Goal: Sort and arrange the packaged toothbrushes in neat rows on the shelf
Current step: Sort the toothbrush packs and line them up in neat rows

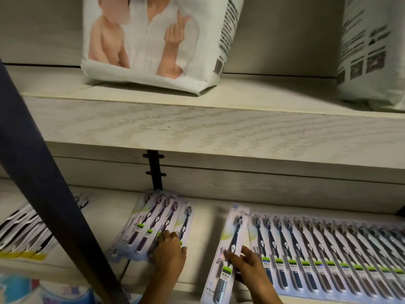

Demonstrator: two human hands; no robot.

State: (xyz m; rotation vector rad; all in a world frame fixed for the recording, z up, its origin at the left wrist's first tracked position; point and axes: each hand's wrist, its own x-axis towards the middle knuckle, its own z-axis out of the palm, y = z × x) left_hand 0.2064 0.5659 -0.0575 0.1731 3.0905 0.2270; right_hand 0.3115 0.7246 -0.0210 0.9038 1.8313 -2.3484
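I see the upper shelf (219, 123) carrying two white bags (157, 44). On the lower shelf (208, 238) the toothbrushes lie in three lots: a long row (328, 249) of overlapping packs running off to the right, fanned packs (149, 220) at centre-left, and another batch (24, 233) behind the dark post (43, 183).

My left hand (169, 251) lies on the fan's near end with its fingers bent down; I cannot tell whether it grips. My right hand (249, 266) holds a single pack (232, 238), thumb on its face, just beside the row's left end, with its foot overhanging the shelf's front edge.

Bare shelf shows between the fan and this pack.
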